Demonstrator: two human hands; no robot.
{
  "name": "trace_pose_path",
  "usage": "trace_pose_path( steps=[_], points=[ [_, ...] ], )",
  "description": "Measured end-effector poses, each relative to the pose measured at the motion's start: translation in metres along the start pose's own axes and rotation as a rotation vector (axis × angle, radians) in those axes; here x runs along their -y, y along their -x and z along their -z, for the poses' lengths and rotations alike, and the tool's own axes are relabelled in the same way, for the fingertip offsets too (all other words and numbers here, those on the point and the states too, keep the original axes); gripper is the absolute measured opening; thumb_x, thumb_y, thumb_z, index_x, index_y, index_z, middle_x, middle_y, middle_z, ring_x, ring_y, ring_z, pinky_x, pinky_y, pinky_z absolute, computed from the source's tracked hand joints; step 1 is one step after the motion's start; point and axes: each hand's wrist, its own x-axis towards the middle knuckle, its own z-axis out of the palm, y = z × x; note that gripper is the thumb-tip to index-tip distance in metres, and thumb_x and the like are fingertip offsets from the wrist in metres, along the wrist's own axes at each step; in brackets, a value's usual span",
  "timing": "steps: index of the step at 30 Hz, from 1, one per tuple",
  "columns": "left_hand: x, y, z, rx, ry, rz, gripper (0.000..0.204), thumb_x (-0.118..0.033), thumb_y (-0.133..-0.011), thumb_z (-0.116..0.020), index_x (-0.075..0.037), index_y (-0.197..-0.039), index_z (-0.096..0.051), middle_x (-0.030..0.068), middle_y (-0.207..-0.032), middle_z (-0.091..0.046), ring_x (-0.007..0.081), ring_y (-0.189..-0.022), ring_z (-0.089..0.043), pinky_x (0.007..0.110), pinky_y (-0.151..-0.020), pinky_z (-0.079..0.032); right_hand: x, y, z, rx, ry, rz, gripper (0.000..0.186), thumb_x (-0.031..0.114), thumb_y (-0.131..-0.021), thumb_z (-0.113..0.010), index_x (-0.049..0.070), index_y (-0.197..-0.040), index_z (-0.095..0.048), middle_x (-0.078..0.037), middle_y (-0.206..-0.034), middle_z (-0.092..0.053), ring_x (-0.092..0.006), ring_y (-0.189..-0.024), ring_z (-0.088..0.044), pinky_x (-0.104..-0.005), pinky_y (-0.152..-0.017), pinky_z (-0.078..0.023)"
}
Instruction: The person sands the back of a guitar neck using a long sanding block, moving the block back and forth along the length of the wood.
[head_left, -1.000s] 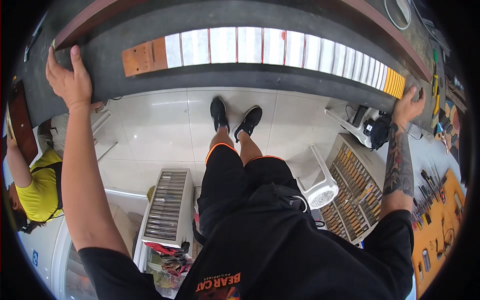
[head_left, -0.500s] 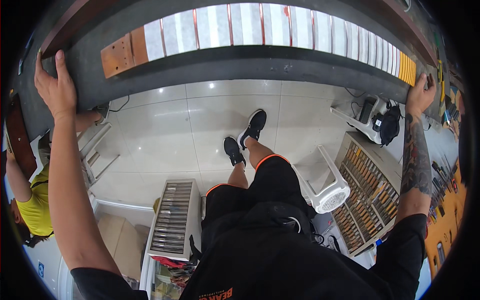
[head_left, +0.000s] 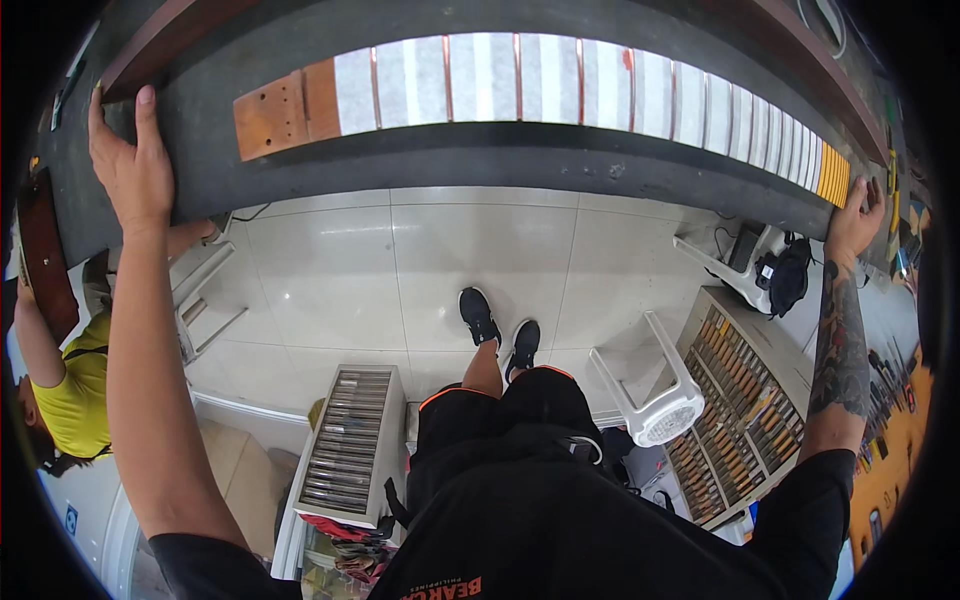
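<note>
I hold a long dark grey board (head_left: 430, 165) stretched across the top of the view. On it lies a row of white panels (head_left: 560, 85) split by thin red strips, with a brown wooden block (head_left: 285, 112) at the left end and yellow strips (head_left: 833, 172) at the right end. My left hand (head_left: 130, 165) grips the board's left end, fingers over its edge. My right hand (head_left: 858, 220) grips the right end beside the yellow strips. Both arms are spread wide.
Below lies a white tiled floor (head_left: 330, 270) with my feet (head_left: 498, 330) on it. A tipped white plastic stool (head_left: 650, 395), two racks of small tools (head_left: 745, 400) (head_left: 350, 445) and a person in a yellow shirt (head_left: 60, 400) at the left stand around me.
The board has come nearer and fills more of the top of the view. My feet have stepped back toward me. Both hands keep their hold on the ends.
</note>
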Motion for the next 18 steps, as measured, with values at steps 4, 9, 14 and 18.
trace_pose_path(
  steps=[4, 9, 14, 18],
  points=[
    [0.004, -0.001, -0.001, -0.001, 0.031, 0.013, 0.084, -0.061, -0.099, -0.059, -0.003, -0.157, -0.040, 0.0250, -0.156, -0.045, 0.0396, -0.147, -0.039, 0.045, -0.122, -0.029, -0.003, -0.002, -0.002, 0.012, -0.017, -0.015, 0.062, 0.044, -0.101, -0.067, -0.006, -0.137, -0.059, -0.022, -0.136, -0.064, -0.0305, -0.127, -0.061, -0.0378, -0.108, -0.045],
    [0.003, -0.001, 0.000, -0.003, 0.031, 0.027, 0.083, -0.061, -0.099, -0.059, -0.004, -0.156, -0.041, 0.0247, -0.156, -0.046, 0.0398, -0.147, -0.040, 0.045, -0.122, -0.030, 0.000, -0.003, -0.003, 0.024, 0.027, -0.025, 0.064, 0.045, -0.101, -0.065, -0.007, -0.139, -0.058, -0.022, -0.138, -0.064, -0.0304, -0.130, -0.060, -0.0380, -0.109, -0.044],
    [0.005, -0.001, 0.000, -0.006, 0.050, 0.035, 0.083, -0.062, -0.099, -0.059, -0.003, -0.156, -0.042, 0.0247, -0.155, -0.046, 0.0396, -0.147, -0.040, 0.045, -0.122, -0.030, -0.003, -0.003, -0.002, 0.043, 0.067, -0.038, 0.065, 0.046, -0.102, -0.064, -0.007, -0.139, -0.057, -0.022, -0.138, -0.064, -0.0300, -0.129, -0.061, -0.0377, -0.109, -0.043],
    [0.004, 0.000, 0.000, -0.025, 0.042, 0.031, 0.083, -0.062, -0.099, -0.059, -0.003, -0.155, -0.044, 0.0247, -0.155, -0.047, 0.0395, -0.146, -0.041, 0.045, -0.121, -0.031, -0.007, -0.003, -0.002, 0.036, 0.060, -0.036, 0.065, 0.046, -0.102, -0.064, -0.007, -0.139, -0.057, -0.022, -0.138, -0.064, -0.0298, -0.128, -0.061, -0.0373, -0.109, -0.043]
  ],
)
